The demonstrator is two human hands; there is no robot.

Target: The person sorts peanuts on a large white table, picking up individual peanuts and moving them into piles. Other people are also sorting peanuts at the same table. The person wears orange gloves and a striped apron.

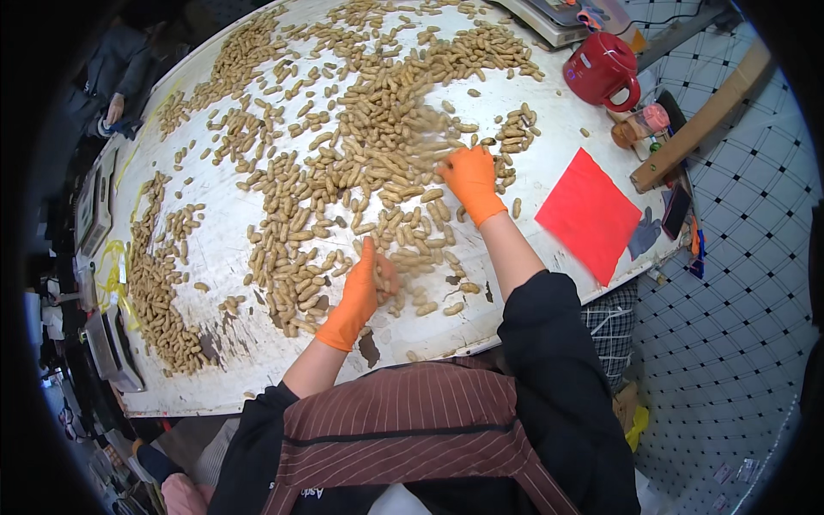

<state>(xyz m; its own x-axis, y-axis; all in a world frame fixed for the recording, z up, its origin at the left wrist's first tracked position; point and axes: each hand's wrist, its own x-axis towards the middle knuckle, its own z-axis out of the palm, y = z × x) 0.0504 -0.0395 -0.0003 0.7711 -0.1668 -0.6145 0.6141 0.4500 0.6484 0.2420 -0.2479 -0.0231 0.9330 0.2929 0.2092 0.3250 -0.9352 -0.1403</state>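
Observation:
Both my hands wear orange gloves whose fingertips look uncovered. My left hand [357, 293] is low over the near side of the peanut spread, thumb pointing up and apart from the blurred fingers. I see nothing held in it. Blurred unshelled peanuts [412, 261] lie just right of its fingers. Farther out, my right hand [473, 183] rests at the right edge of the large peanut heap [380, 122], fingers curled downward. Peanuts just beyond these fingers are blurred by motion. Whether the fingers hold any is hidden by the back of the hand.
The worn white tabletop [515, 187] carries a red sheet [589, 219], a grey glove [645, 233], a red lidded mug [602, 69] and a jar [640, 125] at right. Scales [112, 351] line the left edge. Another person's hand [116, 108] shows at far left.

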